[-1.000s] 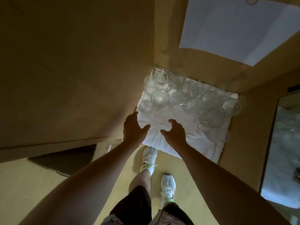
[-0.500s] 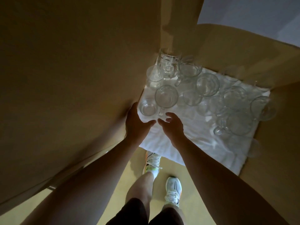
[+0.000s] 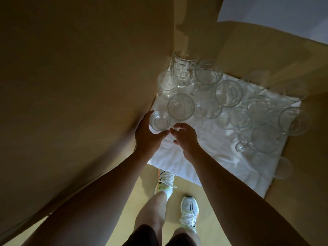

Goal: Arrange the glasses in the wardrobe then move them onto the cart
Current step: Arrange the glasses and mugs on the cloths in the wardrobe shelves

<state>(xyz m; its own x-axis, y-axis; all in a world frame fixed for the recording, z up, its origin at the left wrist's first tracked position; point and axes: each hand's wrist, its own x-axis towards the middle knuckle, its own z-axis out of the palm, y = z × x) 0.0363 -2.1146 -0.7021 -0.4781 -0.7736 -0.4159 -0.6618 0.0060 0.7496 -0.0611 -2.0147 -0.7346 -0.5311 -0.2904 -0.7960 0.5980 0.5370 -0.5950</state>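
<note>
Several clear glasses and handled mugs stand on a white cloth [image 3: 204, 157] on the wardrobe shelf. My left hand [image 3: 146, 137] curls round a small low glass [image 3: 159, 121] at the cloth's near left corner, fingers on its left side and thumb under its near rim. My right hand [image 3: 186, 139] hovers just right of it, fingertips curled at the handle of a round glass mug [image 3: 181, 106]. Whether they grip the handle is unclear. A tall patterned glass [image 3: 182, 70] stands at the back left. More mugs [image 3: 264, 139] cluster on the right.
Brown wardrobe walls [image 3: 79, 77] close in on the left, back and right of the shelf. The cloth's front edge hangs over the shelf. Below are a yellowish floor [image 3: 138, 201] and my legs in white sneakers [image 3: 189, 212].
Both hands moved forward over the cloth. My left hand went from the wardrobe wall's edge to wrap the small glass. The view drew closer to the shelf.
</note>
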